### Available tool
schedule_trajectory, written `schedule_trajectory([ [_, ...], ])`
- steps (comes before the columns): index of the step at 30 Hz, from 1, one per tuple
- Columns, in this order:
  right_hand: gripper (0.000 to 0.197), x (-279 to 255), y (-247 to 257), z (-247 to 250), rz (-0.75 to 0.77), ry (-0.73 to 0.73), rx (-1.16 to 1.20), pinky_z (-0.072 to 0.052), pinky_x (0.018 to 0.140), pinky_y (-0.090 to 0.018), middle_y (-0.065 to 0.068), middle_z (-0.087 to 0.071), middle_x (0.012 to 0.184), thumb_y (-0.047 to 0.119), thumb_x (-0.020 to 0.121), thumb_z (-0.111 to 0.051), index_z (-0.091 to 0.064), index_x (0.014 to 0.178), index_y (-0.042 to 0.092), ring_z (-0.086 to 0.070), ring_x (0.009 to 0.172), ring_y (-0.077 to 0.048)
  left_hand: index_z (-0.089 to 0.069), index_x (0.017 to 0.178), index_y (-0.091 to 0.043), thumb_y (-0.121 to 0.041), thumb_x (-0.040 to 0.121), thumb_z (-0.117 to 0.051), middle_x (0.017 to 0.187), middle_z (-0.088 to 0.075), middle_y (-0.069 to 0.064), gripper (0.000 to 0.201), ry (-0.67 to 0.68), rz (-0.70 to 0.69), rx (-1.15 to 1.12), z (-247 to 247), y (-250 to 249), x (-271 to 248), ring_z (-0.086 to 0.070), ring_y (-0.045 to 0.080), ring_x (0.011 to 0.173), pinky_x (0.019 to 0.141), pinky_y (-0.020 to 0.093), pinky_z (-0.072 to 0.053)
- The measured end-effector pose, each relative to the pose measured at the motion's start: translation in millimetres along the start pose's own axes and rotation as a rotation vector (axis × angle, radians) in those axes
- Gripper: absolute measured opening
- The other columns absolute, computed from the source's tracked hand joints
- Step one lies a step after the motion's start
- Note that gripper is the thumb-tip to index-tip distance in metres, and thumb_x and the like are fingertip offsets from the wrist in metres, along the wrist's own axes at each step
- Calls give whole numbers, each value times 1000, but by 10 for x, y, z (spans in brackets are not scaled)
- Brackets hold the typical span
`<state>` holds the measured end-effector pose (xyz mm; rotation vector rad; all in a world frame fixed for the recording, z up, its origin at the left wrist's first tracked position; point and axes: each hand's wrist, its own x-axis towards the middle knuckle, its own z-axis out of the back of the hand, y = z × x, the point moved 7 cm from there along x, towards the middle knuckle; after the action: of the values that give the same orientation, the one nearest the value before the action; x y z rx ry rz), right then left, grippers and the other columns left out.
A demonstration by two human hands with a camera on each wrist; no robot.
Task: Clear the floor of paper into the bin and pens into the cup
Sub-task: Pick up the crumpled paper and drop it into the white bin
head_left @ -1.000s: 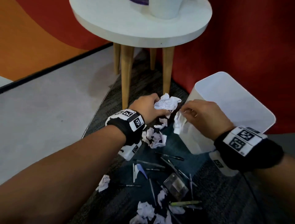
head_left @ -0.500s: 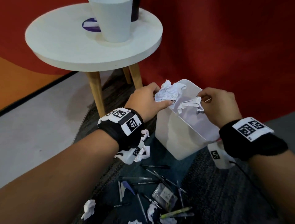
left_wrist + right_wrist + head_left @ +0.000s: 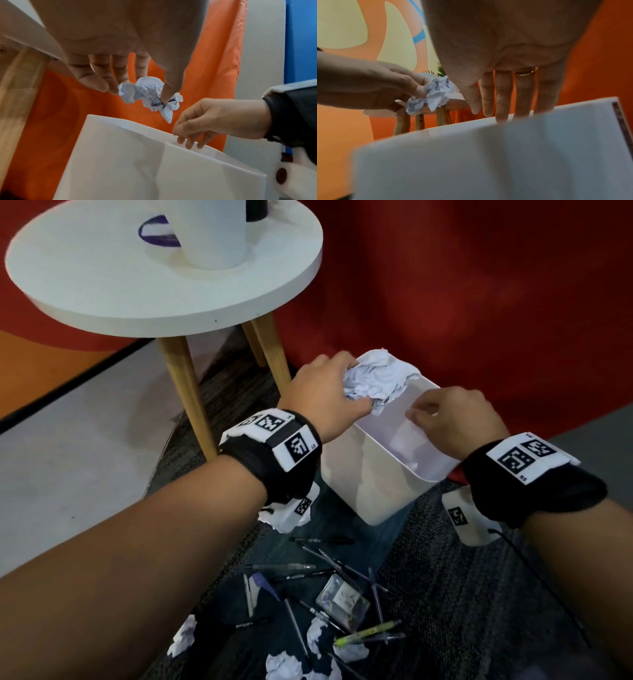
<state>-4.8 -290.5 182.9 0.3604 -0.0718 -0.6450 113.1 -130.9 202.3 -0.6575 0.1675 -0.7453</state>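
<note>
My left hand grips a ball of crumpled paper just above the far left rim of the white bin. In the left wrist view the thumb and fingers pinch that paper over the bin. My right hand hangs over the bin's opening, its fingers straight and holding nothing. A white paper piece lies inside the bin. Several pens and crumpled papers lie on the dark carpet near me. The white cup stands on the round table.
The round white table stands on wooden legs just left of the bin. A red wall runs behind the bin. A small clear plastic box and a green pen lie among the pens. Grey floor spreads left of the carpet.
My right hand has let go of its paper, which now lies in the bin. My left hand has carried its paper ball from the floor up over the bin's rim.
</note>
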Motion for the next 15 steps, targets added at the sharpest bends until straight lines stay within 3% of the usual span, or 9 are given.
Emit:
schedule_trajectory([
  [5,15,-75,143,288,33,-236,33,-49,68,-38,-2,-64,78,32,84,-53,-57,87,19,-61,82,-38,-50,133,-30,-45,75,-73,114,-58,3,64,82,-54,62,-82,-189,89,-56,22,106,88,32,-47],
  [9,34,-146,228,389,60,-300,149,-53,83,-43,3,-69,98,24,83,-53,-55,116,27,-65,93,-29,-46,138,-29,-44,75,-76,119,-60,2,72,159,-69,82,-116,-155,62,-56,21,110,90,28,-44],
  [12,49,-186,267,462,125,-371,142,-52,85,-44,2,-64,104,10,75,-43,-53,120,25,-61,91,-26,-46,139,-31,-44,78,-74,118,-61,-3,68,178,-49,116,-125,-13,-31,-56,17,110,90,29,-45],
  [15,47,-213,367,448,192,-372,106,-49,82,-35,-5,-60,107,5,73,-42,-60,113,22,-56,85,-21,-56,127,-31,-41,79,-72,103,-65,-7,52,190,17,84,-133,168,-177,-59,14,102,85,29,-48],
])
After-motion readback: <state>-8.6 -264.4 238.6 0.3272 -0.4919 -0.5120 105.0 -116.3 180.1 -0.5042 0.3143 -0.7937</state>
